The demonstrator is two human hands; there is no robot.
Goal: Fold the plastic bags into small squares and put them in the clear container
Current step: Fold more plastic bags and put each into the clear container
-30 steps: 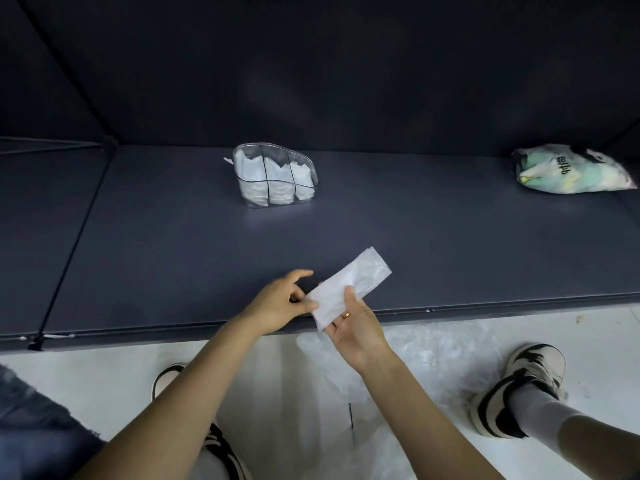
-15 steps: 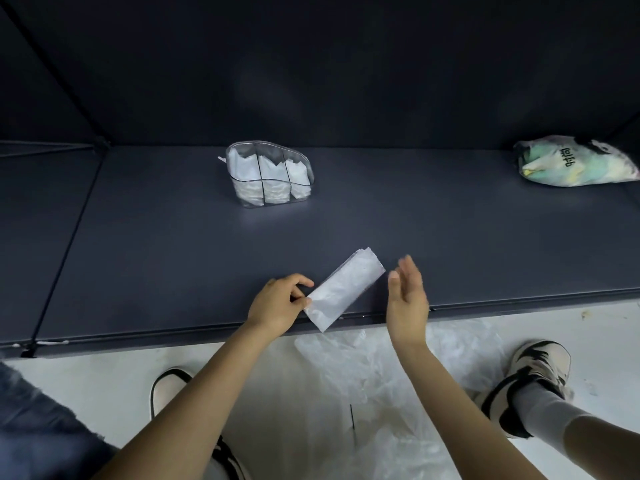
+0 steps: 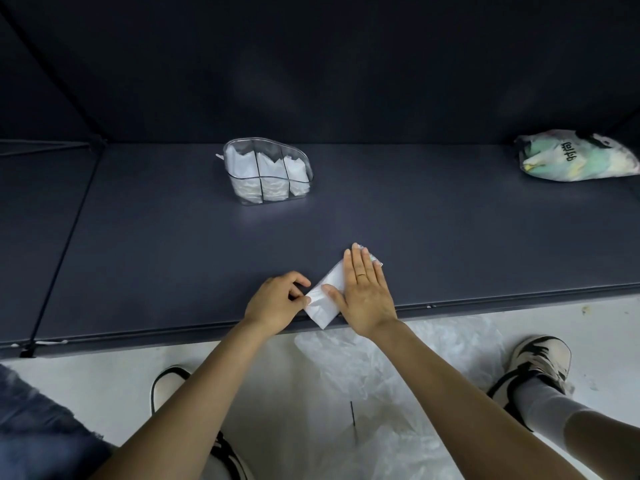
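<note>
A white plastic bag folded into a narrow strip (image 3: 323,301) lies slanted on the dark shelf (image 3: 173,254) near its front edge. My left hand (image 3: 275,301) pinches the strip's near left corner. My right hand (image 3: 365,289) lies flat on the strip's far half, fingers straight, pressing it down. The clear container (image 3: 268,171) stands further back, left of centre, with folded white bags upright in its three compartments.
A stuffed printed plastic bag (image 3: 575,155) lies at the shelf's back right. Loose clear plastic bags (image 3: 381,375) are spread on the pale floor between my feet. My shoes (image 3: 533,362) sit just below the shelf's front edge.
My right hand let go of the strip, lifted to its right, then came down flat on its far half. The strip now lies on the shelf. My left hand kept its pinch.
</note>
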